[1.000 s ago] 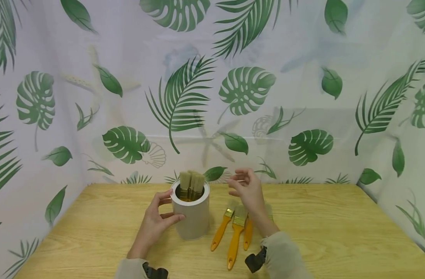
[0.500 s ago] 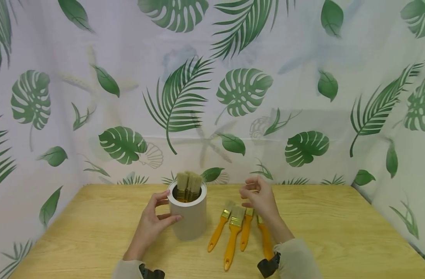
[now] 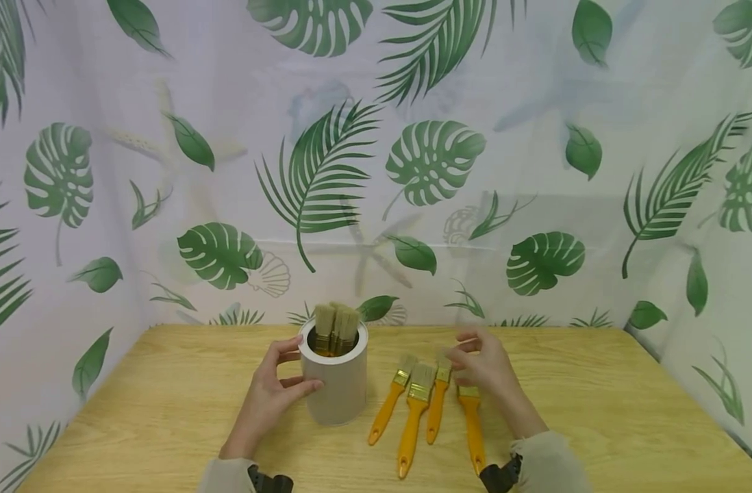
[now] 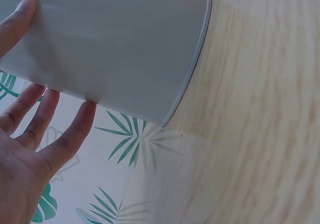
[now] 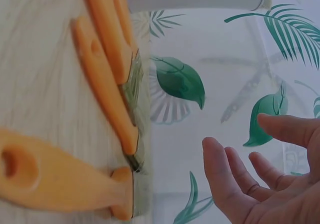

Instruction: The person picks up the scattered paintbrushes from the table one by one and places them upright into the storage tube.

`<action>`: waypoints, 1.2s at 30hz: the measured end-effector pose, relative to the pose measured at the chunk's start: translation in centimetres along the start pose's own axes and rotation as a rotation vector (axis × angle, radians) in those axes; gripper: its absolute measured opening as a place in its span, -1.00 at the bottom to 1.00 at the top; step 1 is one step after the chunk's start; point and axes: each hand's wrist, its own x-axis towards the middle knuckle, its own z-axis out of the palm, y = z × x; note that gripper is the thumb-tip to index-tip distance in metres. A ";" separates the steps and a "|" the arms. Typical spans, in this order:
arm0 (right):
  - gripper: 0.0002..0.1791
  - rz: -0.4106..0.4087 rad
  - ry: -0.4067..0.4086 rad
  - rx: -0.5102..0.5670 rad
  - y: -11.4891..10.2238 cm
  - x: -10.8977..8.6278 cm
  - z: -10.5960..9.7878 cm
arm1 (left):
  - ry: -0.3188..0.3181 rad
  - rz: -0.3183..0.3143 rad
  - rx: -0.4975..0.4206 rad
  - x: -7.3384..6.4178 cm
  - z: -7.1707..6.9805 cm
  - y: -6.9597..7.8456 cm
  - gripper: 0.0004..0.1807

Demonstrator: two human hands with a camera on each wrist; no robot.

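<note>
Filling the can with brushes seems the step in hand: the left hand grips it, left of four loose brushes pointing toward the table's back edge. The right hand hovers, fingers apart, by the rightmost brush; next probably calls for pinching that.

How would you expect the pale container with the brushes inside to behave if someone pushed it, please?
The container might tip if pushed near the top, as it looks taller than wide. Its round wall suggests it would probably roll if knocked over. The brushes standing bristles-up inside would likely shift or rattle, since they lean loosely together.
</note>
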 end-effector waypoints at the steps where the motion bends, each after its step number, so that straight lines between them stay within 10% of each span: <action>1: -0.63 0.006 0.002 -0.001 0.1 0.0 -0.2 | 0.000 -0.002 0.003 0.0 0.0 0.0 -0.32; 36: -0.46 0.184 -0.115 -0.103 4.8 -0.8 -3.8 | 0.001 -0.051 0.022 0.0 0.2 0.3 -0.32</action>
